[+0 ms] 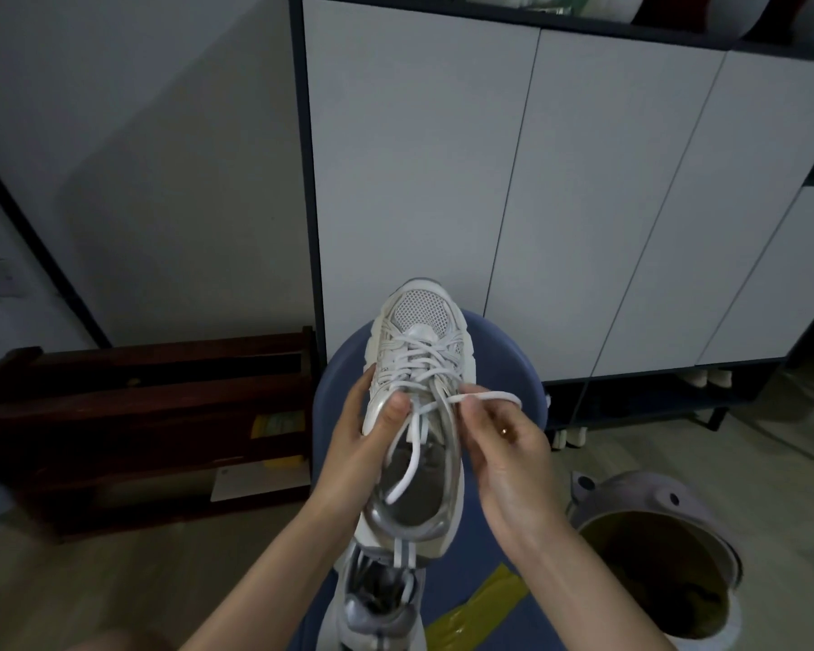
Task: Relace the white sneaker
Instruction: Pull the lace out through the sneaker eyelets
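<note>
The white sneaker [417, 415] is being held above the blue stool [504, 364], toe pointing away. The left hand [363, 444] is clasping its left side; the right hand [504, 444], the nearer grip, is pinching 1 lace end [489, 397] (just right of the upper eyelets).

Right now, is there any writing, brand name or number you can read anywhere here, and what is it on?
None can be read.
White sneaker: no logo or lettering shows.
White card on the dark wooden rack: a small mark, too blurred to read.
Yellow package in the rack: too dim to read.
</note>
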